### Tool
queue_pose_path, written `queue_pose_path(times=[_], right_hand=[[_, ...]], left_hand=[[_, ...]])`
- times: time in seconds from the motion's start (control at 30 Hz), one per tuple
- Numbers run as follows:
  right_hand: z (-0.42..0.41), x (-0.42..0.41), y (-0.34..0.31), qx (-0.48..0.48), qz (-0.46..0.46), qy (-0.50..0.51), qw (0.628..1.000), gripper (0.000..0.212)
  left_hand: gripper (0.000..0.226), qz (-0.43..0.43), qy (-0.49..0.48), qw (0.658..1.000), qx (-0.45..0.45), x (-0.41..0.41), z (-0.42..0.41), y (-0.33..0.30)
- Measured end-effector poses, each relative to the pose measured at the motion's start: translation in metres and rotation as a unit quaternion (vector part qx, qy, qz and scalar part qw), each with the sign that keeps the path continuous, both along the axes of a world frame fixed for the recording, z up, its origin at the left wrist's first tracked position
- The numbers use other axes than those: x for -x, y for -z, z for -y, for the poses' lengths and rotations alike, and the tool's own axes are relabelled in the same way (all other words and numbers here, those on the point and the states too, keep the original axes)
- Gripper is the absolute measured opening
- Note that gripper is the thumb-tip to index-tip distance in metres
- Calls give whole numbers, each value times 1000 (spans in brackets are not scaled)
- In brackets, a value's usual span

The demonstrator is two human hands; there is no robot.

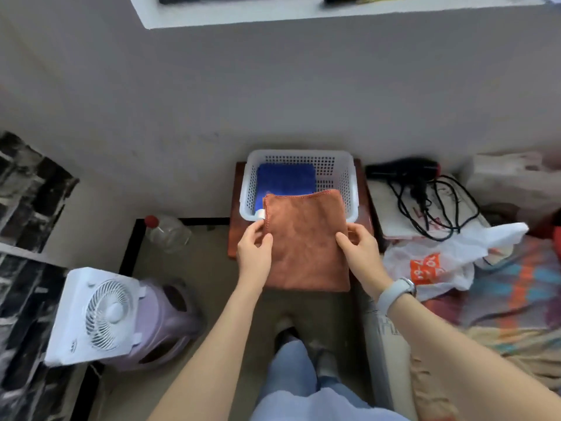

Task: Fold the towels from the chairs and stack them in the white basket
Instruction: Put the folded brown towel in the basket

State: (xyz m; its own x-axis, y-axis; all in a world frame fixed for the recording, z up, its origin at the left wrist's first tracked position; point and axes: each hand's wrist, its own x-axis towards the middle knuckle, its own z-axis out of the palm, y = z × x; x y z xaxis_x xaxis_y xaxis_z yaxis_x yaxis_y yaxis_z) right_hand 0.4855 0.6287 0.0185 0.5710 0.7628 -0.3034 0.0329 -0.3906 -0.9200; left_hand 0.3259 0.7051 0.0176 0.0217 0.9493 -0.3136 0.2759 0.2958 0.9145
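Both forearms reach forward from the bottom of the view. The left hand (254,250) pinches the left edge of the folded brown towel (306,241), thumb on top, and the right hand (361,253) grips its right edge in the same way. This towel hangs flat over the near rim of the white basket (349,189), which stands on a reddish stool (233,235). Inside the basket lies a folded blue towel (285,177). A black hair dryer (403,171) rests to the right, a white fan (97,314) to the left.

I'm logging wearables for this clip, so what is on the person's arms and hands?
Both forearms are bare, no sleeves in view. The right wrist carries a watch with a pale band and a round case. The left hand and right hand show no gloves or visible rings.
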Motion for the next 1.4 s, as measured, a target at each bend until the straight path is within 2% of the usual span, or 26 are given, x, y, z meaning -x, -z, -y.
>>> queue_pose_path(times=[0.3,0.47,0.57,0.63,0.73,0.77,0.83,0.9,0.97,1.03,1.3,1.4], right_hand=[[-159,-34,44,40,-26,1,999,21],[-202,-44,82,85,-58,11,995,30],[-211,-48,103,126,-67,-14,990,40],[-211,-52,111,162,-18,-46,986,47],[-207,-54,110,173,178,-91,964,53],[-208,-54,109,148,258,-109,948,50],[-213,-50,114,107,402,-171,893,46],[-221,-45,127,115,475,-239,839,49],[-232,-42,139,149,488,-267,818,50],[-237,-41,154,162,487,-286,809,53],[-239,-44,175,156,472,-311,810,55],[-244,-46,166,167,432,-328,824,58]], left_hand=[[35,-41,11,999,26,-45,-169,45],[38,-85,41,994,54,-59,-207,80],[42,-160,74,984,31,-65,-208,92],[44,-235,92,967,-36,-67,-203,94],[41,-338,166,909,-178,-69,-197,104],[40,-355,203,888,-209,-71,-200,109],[43,-389,286,842,-241,-79,-209,120],[47,-430,353,792,-252,-86,-219,132],[51,-463,382,760,-250,-87,-226,146],[53,-481,380,752,-241,-83,-228,159],[57,-483,354,770,-220,-78,-227,174],[58,-483,359,774,-197,-80,-230,170]])
